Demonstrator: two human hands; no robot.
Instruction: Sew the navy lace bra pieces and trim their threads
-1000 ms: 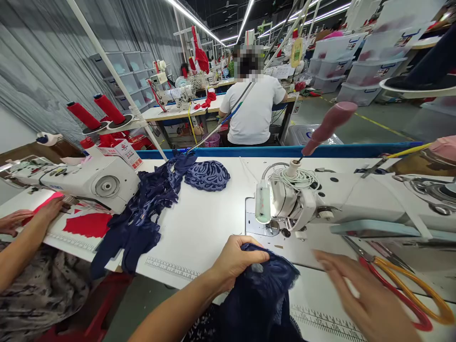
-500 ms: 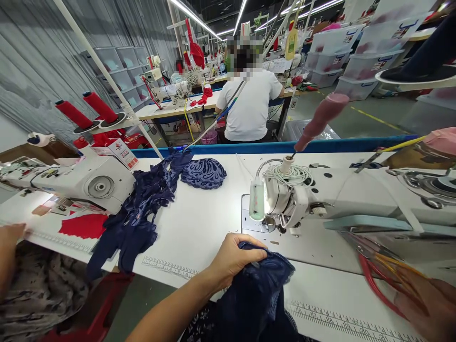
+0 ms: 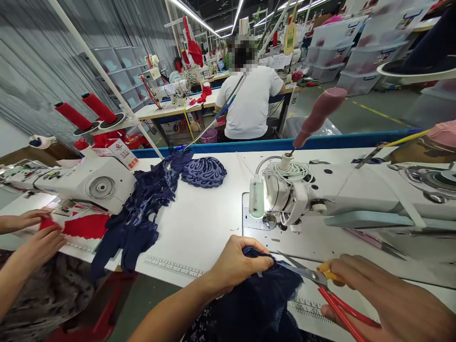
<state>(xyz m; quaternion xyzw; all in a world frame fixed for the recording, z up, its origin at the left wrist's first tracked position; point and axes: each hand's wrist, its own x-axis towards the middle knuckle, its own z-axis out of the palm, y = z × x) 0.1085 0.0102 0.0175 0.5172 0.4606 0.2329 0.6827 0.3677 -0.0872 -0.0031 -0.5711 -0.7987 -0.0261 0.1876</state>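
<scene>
My left hand (image 3: 238, 263) pinches the upper edge of a navy lace garment (image 3: 263, 304), whose lower part hangs over the table's front edge toward my lap. In my right hand (image 3: 384, 289) is a pair of scissors (image 3: 315, 275) with red and yellow handles. Their parted blades lie against the fabric edge beside my left fingertips; whether fabric sits between them I cannot tell. Just beyond my hands stands a white sewing machine (image 3: 285, 199) with a lit lamp at its head.
Left of centre are a heap of navy fabric (image 3: 146, 204) and a navy lace cup (image 3: 204, 172). A co-worker's hands (image 3: 42, 237) hold red fabric (image 3: 85, 225) beside another sewing machine (image 3: 96, 183). Tweezers (image 3: 381, 244) lie under the machine arm. A person (image 3: 249, 104) sits ahead.
My right hand has brought the scissors from the right, by the machine arm, to the garment's edge. My left hand keeps its grip. The co-worker's hands have come together on red fabric.
</scene>
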